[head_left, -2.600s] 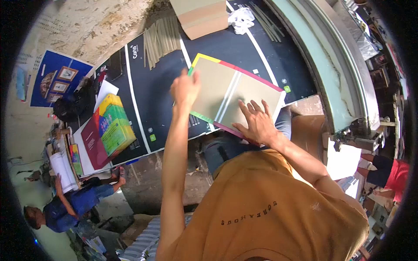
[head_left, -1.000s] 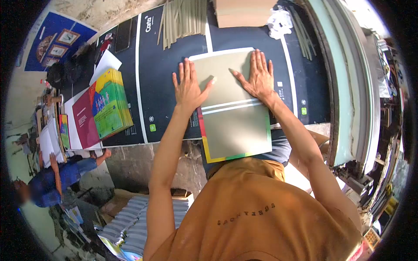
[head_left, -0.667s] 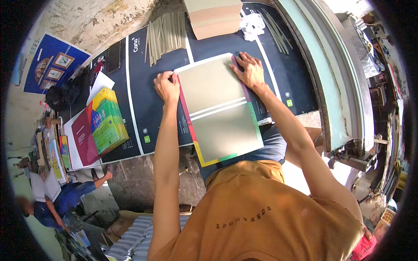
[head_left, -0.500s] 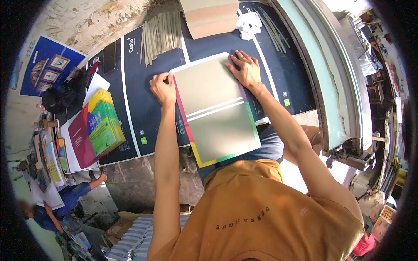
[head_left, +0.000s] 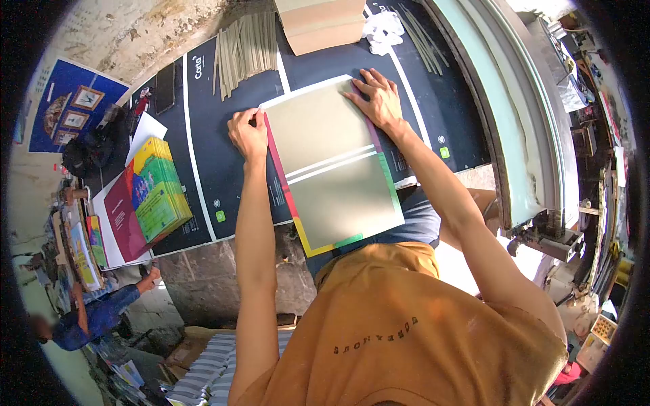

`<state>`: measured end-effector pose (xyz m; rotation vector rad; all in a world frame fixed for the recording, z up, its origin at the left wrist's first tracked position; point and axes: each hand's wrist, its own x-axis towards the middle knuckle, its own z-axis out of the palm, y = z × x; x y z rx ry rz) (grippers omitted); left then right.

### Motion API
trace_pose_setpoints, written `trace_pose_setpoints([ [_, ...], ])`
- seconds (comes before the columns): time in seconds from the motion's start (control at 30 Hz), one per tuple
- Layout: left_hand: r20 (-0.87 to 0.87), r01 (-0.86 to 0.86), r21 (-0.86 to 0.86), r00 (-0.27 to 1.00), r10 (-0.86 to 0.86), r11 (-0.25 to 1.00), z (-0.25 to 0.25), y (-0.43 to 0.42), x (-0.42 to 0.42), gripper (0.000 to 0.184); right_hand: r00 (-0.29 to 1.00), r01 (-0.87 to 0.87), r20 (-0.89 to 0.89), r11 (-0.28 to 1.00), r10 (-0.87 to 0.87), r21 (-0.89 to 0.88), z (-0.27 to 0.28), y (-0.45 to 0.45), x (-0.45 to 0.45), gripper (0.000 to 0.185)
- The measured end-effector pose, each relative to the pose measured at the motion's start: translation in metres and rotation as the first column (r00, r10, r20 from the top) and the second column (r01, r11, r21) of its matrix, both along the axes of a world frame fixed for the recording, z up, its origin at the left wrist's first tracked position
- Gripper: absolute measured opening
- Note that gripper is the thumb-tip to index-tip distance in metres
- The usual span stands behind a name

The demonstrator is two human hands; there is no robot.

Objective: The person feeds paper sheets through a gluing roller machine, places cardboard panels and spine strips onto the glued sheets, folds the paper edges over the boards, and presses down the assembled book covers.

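Observation:
A book cover lies inside up on the dark table, its near end reaching past the table edge over my lap. Two greyish boards sit on it with white strips between them, and coloured paper is folded in along the sides. My left hand pinches the far left corner of the cover, thumb against curled fingers. At the far right corner my right hand rests with its fingers spread, the fingertips on and just past the purple edge.
On the left stands a stack of colourful printed covers. Thin board strips, a stack of brown boards and a crumpled white cloth lie at the back. A large machine borders the right. Another person is at lower left.
Both hands keep nearly the same places on the cover, while the whole view has shifted slightly. At lower left the other person's arm and body have moved, and the white sheets there no longer show.

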<state>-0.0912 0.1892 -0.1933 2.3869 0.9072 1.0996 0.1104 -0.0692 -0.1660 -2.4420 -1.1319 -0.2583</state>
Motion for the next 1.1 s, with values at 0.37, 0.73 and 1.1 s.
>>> trace_pose_setpoints([
  [0.37, -0.432, 0.143, 0.09, 0.897, -0.09, 0.986, 0.027, -0.006, -0.017, 0.015, 0.999, 0.038, -0.029, 0.999, -0.037, 0.035, 0.0, 0.01, 0.008, 0.062],
  [0.73, 0.304, 0.289, -0.953, 0.92, 0.246, 0.095, 0.054, -0.049, -0.049, 0.051, 0.999, -0.021, -0.048, 0.998, 0.018, -0.067, 0.0, 0.016, 0.02, 0.08],
  [1.1, 0.464, 0.527, -0.836, 0.828, 0.314, -0.153, 0.03, -0.043, -0.031, 0.035, 0.995, -0.087, -0.054, 0.993, 0.083, -0.077, -0.002, 0.019, 0.029, 0.086],
])
